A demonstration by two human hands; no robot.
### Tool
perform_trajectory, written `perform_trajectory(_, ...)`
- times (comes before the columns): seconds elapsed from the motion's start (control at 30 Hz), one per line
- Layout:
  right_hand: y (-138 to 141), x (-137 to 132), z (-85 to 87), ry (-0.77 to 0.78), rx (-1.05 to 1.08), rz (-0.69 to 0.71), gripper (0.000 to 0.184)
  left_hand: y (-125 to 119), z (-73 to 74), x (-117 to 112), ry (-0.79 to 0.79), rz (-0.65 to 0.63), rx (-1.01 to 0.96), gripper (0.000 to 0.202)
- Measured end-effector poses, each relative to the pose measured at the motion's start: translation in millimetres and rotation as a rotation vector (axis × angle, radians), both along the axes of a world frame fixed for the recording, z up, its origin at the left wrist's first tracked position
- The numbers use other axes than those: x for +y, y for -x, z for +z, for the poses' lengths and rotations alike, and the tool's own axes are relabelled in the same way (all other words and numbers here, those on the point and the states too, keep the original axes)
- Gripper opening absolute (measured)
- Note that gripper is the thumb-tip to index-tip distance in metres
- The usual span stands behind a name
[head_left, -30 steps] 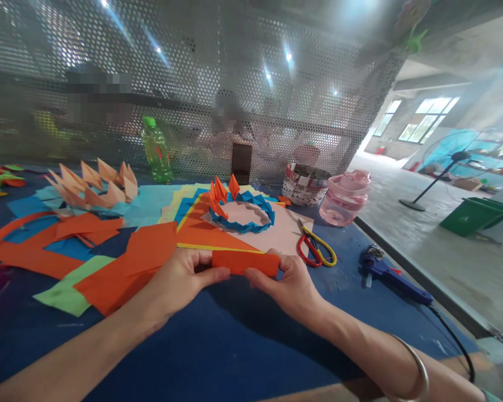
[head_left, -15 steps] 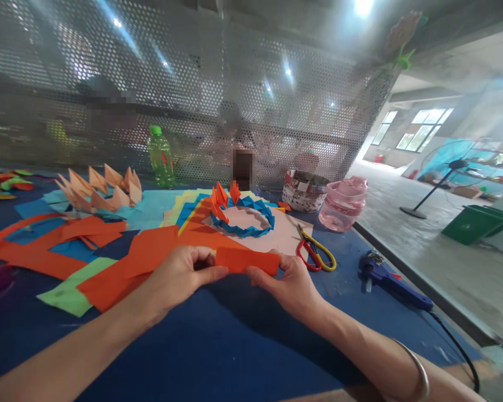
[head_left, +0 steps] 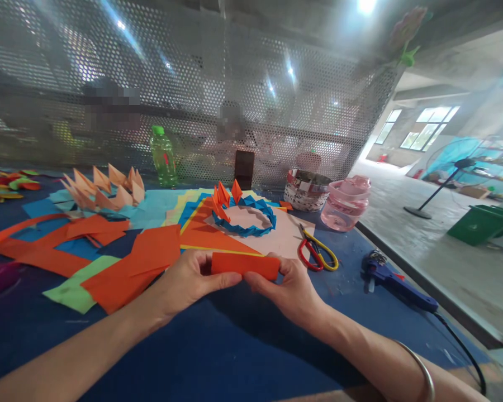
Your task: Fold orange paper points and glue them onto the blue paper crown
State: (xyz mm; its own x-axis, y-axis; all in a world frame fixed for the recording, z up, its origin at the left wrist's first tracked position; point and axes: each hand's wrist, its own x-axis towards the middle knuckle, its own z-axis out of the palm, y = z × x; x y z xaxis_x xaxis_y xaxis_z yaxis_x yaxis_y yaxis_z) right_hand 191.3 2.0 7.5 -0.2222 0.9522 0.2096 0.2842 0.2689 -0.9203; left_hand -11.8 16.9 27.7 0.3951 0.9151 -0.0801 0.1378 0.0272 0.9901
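Left hand (head_left: 188, 286) has shifted rightward along the orange paper strip (head_left: 245, 266); its fingers and the right hand's (head_left: 285, 291) clamp the strip's ends, with scissors (head_left: 316, 254) just beyond the right fingers.

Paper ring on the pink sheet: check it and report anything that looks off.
The blue paper ring looks lopsided: its orange points rise along only one side, while the rest of the band stays low and has none, though nothing looks torn.

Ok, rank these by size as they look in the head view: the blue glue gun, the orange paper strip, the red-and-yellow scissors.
1. Blue glue gun and orange paper strip: they look about equally long, and the strip is nearer the camera, so unranked.
2. Red-and-yellow scissors: smallest.
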Motion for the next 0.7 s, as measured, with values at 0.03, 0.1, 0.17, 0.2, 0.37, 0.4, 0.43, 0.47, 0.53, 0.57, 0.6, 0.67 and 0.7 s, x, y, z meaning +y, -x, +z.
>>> perform_trajectory(0.03,0,-1,0.3,-0.012,-0.004,0.014,0.026,-1,-1.9,-1,0.0,-0.001,-0.008,0.031)
perform_trajectory(0.1,0,-2,0.6,-0.028,-0.009,0.031,0.025,-2,-4.3,-2,-0.01,-0.006,-0.036,0.028)
perform_trajectory(0.17,0,-2,0.8,-0.037,-0.013,0.046,0.026,-3,-4.5,-2,-0.021,-0.005,-0.052,0.023)
perform_trajectory(0.2,0,-1,0.8,-0.036,-0.019,0.051,0.026,-3,-4.0,-1,-0.019,0.001,-0.048,0.022)
perform_trajectory(0.37,-1,5,1.2,-0.039,-0.05,0.034,0.028,1,-2.0,2,0.03,0.048,0.019,0.035)
perform_trajectory(0.4,-2,6,1.4,-0.041,-0.047,0.035,0.028,3,-2.1,3,0.03,0.058,0.024,0.037)
perform_trajectory(0.43,-2,8,1.6,-0.042,-0.042,0.037,0.027,4,-2.2,4,0.03,0.063,0.024,0.038)
perform_trajectory(0.47,-2,9,1.8,-0.041,-0.038,0.042,0.026,6,-2.3,4,0.03,0.068,0.019,0.039)
perform_trajectory(0.53,-3,11,2.1,-0.042,-0.044,0.04,0.026,7,-2.1,6,0.029,0.074,0.011,0.039)
perform_trajectory(0.57,-4,12,2.1,-0.041,-0.053,0.02,0.027,8,-1.7,6,0.029,0.084,0.011,0.039)
perform_trajectory(0.6,-4,13,1.9,-0.041,-0.063,-0.012,0.03,8,-1.2,6,0.031,0.095,0.01,0.038)
perform_trajectory(0.67,-4,14,1.1,-0.048,-0.081,-0.076,0.035,7,0.1,6,0.033,0.11,0.001,0.038)
perform_trajectory(0.7,-4,15,0.5,-0.055,-0.088,-0.098,0.037,7,0.6,7,0.034,0.109,-0.004,0.038)
